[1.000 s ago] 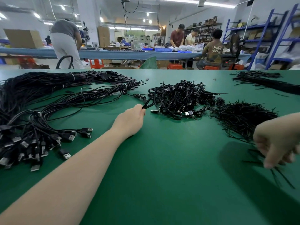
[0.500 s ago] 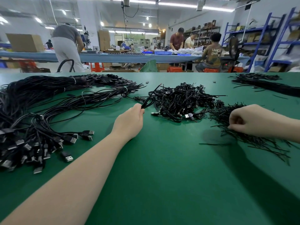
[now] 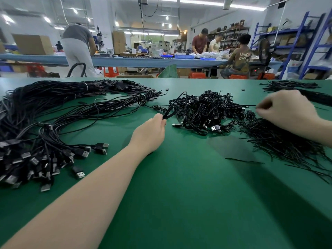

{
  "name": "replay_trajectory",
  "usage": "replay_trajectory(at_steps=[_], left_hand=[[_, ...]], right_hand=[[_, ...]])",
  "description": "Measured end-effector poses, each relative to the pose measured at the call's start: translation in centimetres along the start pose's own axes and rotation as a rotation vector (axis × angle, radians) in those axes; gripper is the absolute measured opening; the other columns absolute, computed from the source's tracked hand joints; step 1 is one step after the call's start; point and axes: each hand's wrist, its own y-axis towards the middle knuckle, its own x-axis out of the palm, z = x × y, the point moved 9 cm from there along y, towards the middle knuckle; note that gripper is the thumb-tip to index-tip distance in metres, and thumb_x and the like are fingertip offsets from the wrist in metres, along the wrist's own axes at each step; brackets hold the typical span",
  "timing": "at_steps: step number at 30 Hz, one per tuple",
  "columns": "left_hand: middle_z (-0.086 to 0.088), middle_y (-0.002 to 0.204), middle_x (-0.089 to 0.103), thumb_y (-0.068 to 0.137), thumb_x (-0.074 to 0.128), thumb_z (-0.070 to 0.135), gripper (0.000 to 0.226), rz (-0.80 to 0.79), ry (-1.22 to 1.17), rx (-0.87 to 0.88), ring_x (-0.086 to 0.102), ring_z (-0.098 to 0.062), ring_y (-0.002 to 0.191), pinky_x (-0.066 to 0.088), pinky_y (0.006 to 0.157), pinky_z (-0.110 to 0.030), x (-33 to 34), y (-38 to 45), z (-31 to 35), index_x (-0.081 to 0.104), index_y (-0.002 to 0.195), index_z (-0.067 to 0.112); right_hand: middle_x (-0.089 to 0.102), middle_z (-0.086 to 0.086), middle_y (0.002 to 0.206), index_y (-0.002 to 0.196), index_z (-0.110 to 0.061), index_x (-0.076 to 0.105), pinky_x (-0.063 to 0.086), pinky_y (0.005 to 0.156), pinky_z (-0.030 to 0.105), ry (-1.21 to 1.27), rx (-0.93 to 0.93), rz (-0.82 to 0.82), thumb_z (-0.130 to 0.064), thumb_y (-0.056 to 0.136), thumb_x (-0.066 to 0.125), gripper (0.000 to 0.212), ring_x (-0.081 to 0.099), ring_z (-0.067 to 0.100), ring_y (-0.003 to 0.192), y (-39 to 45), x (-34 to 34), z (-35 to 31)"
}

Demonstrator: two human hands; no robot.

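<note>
Cable loop pinched by left hand; right hand pinches tie; open mat nearside.

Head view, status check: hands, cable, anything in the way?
Left hand pinches a folded cable loop beside the coiled-cable pile. Right hand pinches a thin black tie above the tie pile. Coiled-cable pile sits between the hands.
</note>
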Motion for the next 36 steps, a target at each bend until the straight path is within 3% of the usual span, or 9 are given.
replay_trajectory(at_steps=[3, 7, 10, 14, 19, 23, 25, 30, 36], left_hand=[[-0.004, 0.079, 0.054, 0.103, 0.026, 0.032, 0.032, -0.026, -0.013, -0.016, 0.050, -0.029, 0.071, 0.031, 0.058, -0.035, 0.4, 0.2, -0.2, 0.044, 0.092, 0.008], [-0.005, 0.078, 0.055, 0.103, 0.027, 0.035, 0.036, -0.030, -0.100, -0.023, 0.053, -0.031, 0.075, 0.039, 0.064, -0.038, 0.5, 0.2, -0.5, 0.044, 0.086, 0.008], [-0.001, 0.074, 0.053, 0.102, 0.031, 0.037, 0.035, -0.056, -0.199, -0.026, 0.051, -0.029, 0.075, 0.041, 0.068, -0.038, 0.6, 0.2, -0.6, 0.046, 0.085, 0.012], [-0.008, 0.084, 0.058, 0.102, 0.032, 0.038, 0.035, -0.115, -0.198, -0.028, 0.054, -0.032, 0.082, 0.045, 0.074, -0.042, 1.1, 0.3, -0.5, 0.049, 0.093, 0.009], [-0.004, 0.078, 0.050, 0.102, 0.031, 0.038, 0.033, -0.131, -0.082, 0.002, 0.047, -0.032, 0.076, 0.039, 0.067, -0.041, 1.7, 0.6, -0.4, 0.034, 0.075, 0.020], [-0.009, 0.102, 0.061, 0.102, 0.027, 0.035, 0.030, -0.125, 0.081, 0.056, 0.057, -0.034, 0.089, 0.043, 0.069, -0.039, 2.2, 0.8, 0.1, 0.048, 0.111, 0.015], [-0.011, 0.105, 0.063, 0.101, 0.027, 0.031, 0.032, -0.095, 0.163, 0.075, 0.060, -0.035, 0.089, 0.039, 0.064, -0.035, 2.2, 0.8, 0.0, 0.046, 0.120, 0.014], [-0.008, 0.095, 0.067, 0.101, 0.030, 0.032, 0.027, 0.060, 0.386, 0.149, 0.063, -0.035, 0.080, 0.031, 0.059, -0.032, 1.3, 0.2, 1.5, 0.047, 0.114, 0.015], [-0.003, 0.098, 0.061, 0.102, 0.036, 0.035, 0.028, 0.103, 0.646, 0.507, 0.059, -0.028, 0.089, 0.026, 0.062, -0.033, 1.1, -1.1, 5.6, 0.050, 0.116, 0.015]], right_hand=[[0.073, 0.003, 0.084, 0.100, -0.013, 0.073, 0.053, 0.059, 0.028, 0.163, -0.236, 0.212, -0.019, 0.089, 0.065, 0.016, 0.062, 0.016, 0.063, -1.1, -1.6, -6.3], [0.071, -0.003, 0.089, 0.101, -0.014, 0.074, 0.055, 0.076, 0.026, 0.548, -0.277, 0.160, -0.019, 0.087, 0.067, 0.015, 0.064, 0.009, 0.076, -2.2, 1.6, -13.7], [0.071, 0.000, 0.087, 0.094, -0.014, 0.075, 0.053, 0.078, 0.033, 0.668, -0.317, 0.211, -0.014, 0.085, 0.069, 0.010, 0.062, 0.014, 0.080, -2.8, 3.9, -18.0], [0.072, -0.001, 0.087, 0.091, -0.012, 0.073, 0.054, 0.073, 0.039, 0.692, -0.339, 0.229, -0.012, 0.085, 0.068, 0.008, 0.064, 0.017, 0.079, -3.5, 6.8, -19.0], [0.070, -0.009, 0.083, 0.086, -0.020, 0.075, 0.049, 0.071, 0.018, 0.781, -0.273, 0.211, -0.015, 0.081, 0.073, 0.007, 0.059, 0.004, 0.073, -3.1, 8.3, -17.6], [0.071, -0.009, 0.081, 0.085, -0.021, 0.076, 0.044, 0.068, 0.009, 0.810, -0.269, 0.185, -0.016, 0.080, 0.074, 0.007, 0.059, 0.004, 0.071, -3.0, 8.6, -18.0], [0.071, -0.008, 0.080, 0.085, -0.020, 0.076, 0.045, 0.068, 0.013, 0.800, -0.293, 0.185, -0.016, 0.080, 0.074, 0.006, 0.060, 0.005, 0.070, -3.2, 8.3, -18.4], [0.071, -0.003, 0.082, 0.088, -0.015, 0.075, 0.050, 0.070, 0.029, 0.590, -0.431, 0.197, -0.018, 0.085, 0.067, 0.008, 0.062, 0.015, 0.076, -3.4, 6.2, -19.4], [0.067, -0.018, 0.067, 0.075, -0.030, 0.072, 0.043, 0.057, 0.007, 0.561, -0.336, -0.426, -0.035, 0.080, 0.072, 0.006, 0.059, -0.008, 0.062, 0.0, 6.9, -17.1]])
